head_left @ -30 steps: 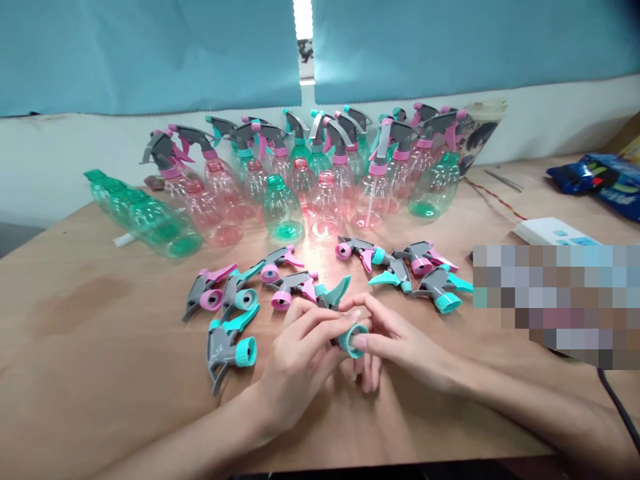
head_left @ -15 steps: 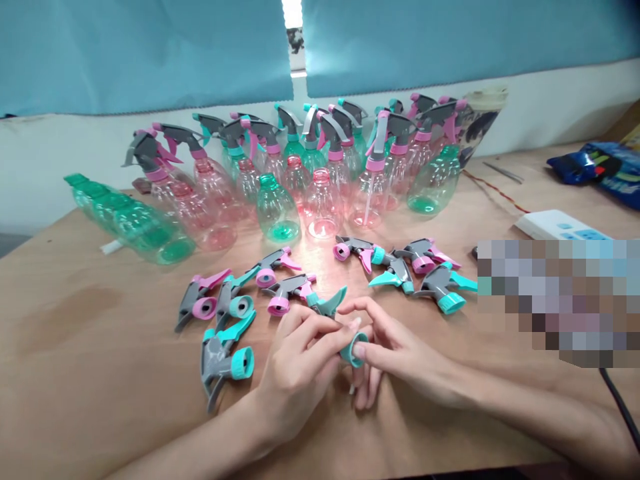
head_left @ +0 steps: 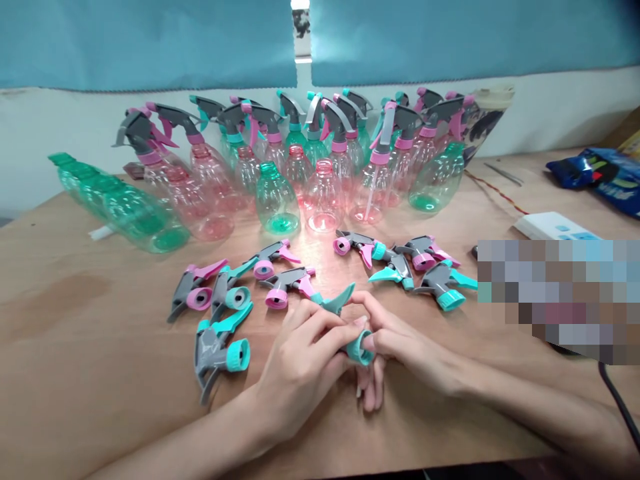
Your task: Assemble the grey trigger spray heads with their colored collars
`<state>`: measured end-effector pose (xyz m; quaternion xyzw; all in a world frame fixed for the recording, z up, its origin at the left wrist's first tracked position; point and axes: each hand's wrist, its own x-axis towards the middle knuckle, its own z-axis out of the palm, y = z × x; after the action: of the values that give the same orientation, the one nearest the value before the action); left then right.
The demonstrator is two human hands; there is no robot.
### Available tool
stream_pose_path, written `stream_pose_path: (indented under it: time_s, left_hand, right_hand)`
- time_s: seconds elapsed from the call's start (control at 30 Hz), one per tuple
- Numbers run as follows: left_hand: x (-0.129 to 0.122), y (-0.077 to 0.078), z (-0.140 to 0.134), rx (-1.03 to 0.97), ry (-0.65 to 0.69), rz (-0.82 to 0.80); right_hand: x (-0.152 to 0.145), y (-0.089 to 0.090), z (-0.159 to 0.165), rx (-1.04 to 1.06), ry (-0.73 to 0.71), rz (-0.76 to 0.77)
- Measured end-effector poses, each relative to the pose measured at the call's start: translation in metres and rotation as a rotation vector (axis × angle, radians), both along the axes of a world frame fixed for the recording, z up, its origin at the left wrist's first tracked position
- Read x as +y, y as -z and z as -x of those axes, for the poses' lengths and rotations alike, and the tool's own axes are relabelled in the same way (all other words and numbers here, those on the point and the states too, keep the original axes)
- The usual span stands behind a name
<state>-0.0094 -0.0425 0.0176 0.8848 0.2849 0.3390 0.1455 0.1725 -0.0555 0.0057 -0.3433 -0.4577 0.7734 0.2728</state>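
Note:
My left hand [head_left: 305, 357] is closed around a grey and teal trigger spray head [head_left: 340, 302], its body mostly hidden by the fingers. The head's open teal collar [head_left: 356, 349] faces toward me and to the right. My right hand [head_left: 400, 340] curls round the other side, with one digit tip inside the collar mouth and other fingers bent below it. Whether a small part sits at that tip cannot be made out. Left of my hands lies another teal spray head [head_left: 215, 357], and a pink-collared one [head_left: 287, 288] lies just beyond them.
Several loose spray heads [head_left: 440, 287] lie to the right. Behind stand pink and green bottles, some capped with spray heads, including an open green bottle [head_left: 277, 200]. Nested green bottles [head_left: 125, 203] lie at left. A white power strip [head_left: 553, 227] and blue packet [head_left: 600, 173] are at right.
Both hands have shifted slightly right in view with the spray head. The right-hand digit now reaches deeper into its collar. The camera view has tilted and moved a little.

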Motion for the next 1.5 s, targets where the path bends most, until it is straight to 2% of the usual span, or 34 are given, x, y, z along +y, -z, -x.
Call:
stream_pose_path:
  time_s: [0.23,0.5,0.67,0.9,0.97,1.17,1.5]
  left_hand:
    - [0.002,0.0,0.0,-0.053,-0.037,0.032]
    - [0.001,0.0,-0.004,-0.055,0.009,-0.082]
    - [0.001,0.001,-0.005,0.003,0.023,-0.107]
    - [0.002,-0.001,-0.002,0.006,0.039,-0.062]
    - [0.003,-0.001,0.0,-0.002,0.015,0.006]
    - [0.006,-0.004,0.006,-0.051,-0.05,0.119]
    - [0.004,-0.006,0.003,-0.086,-0.103,0.081]
  right_hand:
    - [-0.003,-0.002,0.002,0.0,0.04,0.0]
    - [-0.003,-0.003,0.0,-0.068,0.002,-0.075]
    - [0.0,-0.003,-0.002,-0.04,-0.04,-0.009]
    - [0.001,-0.006,0.001,-0.047,-0.011,0.027]
    - [0.002,-0.007,0.001,-0.053,0.022,0.008]
    - [0.006,-0.012,-0.007,-0.064,0.325,-0.199]
    - [0.007,-0.013,-0.006,-0.074,0.329,-0.228]
